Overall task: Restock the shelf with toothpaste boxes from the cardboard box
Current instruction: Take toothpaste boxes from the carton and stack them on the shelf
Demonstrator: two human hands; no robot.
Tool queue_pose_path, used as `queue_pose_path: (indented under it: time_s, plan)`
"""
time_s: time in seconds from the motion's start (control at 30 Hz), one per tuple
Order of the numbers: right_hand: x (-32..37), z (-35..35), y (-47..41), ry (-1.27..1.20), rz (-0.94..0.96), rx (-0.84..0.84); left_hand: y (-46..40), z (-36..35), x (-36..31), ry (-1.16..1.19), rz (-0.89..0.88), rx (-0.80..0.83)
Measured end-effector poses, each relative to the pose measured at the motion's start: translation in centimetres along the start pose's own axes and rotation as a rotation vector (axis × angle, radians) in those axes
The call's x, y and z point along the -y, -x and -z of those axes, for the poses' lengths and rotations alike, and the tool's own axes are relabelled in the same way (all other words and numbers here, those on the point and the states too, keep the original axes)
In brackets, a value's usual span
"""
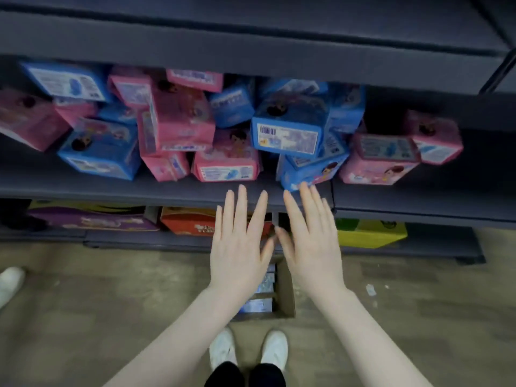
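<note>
Pink and blue toothpaste boxes lie in a loose heap on the dark shelf (111, 188), among them a pink box (226, 160) and a blue box (287, 132) near the middle. My left hand (240, 244) and my right hand (310, 241) hover flat and side by side just below the shelf's front edge, fingers spread, holding nothing. The right fingertips reach a blue box (304, 174) at the heap's lower edge. On the floor under my hands stands the cardboard box (286, 291), mostly hidden, with blue toothpaste boxes (261, 304) inside.
A lower shelf carries a purple carton (92, 219), an orange carton (187, 222) and a yellow-green carton (371, 233). An upper shelf board (251, 48) overhangs the heap. My white shoes (248, 350) stand on the concrete floor; another white shoe (9, 283) is at the left edge.
</note>
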State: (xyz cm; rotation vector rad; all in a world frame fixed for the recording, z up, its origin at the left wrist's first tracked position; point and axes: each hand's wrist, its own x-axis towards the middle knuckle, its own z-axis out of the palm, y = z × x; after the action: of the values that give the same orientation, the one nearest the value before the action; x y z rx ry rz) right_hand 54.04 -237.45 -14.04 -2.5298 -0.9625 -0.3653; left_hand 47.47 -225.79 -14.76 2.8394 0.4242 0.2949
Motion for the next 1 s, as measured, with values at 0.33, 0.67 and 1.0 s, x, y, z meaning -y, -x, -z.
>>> queue_pose_path:
  time_s: [0.33,0.67,1.0]
  plan:
    - [-3.5,-13.6,11.1,0.006,-0.294,0.552,7.6,-14.7,5.4,-0.004,0.117,0.386]
    - [-9.6,-32.4,18.4,0.058,-0.225,0.943,11.4,-35.5,11.0,-0.037,0.212,0.676]
    - [-15.9,-46.2,21.8,0.165,-0.392,1.096,11.2,-50.8,14.7,-0.136,0.281,0.858]
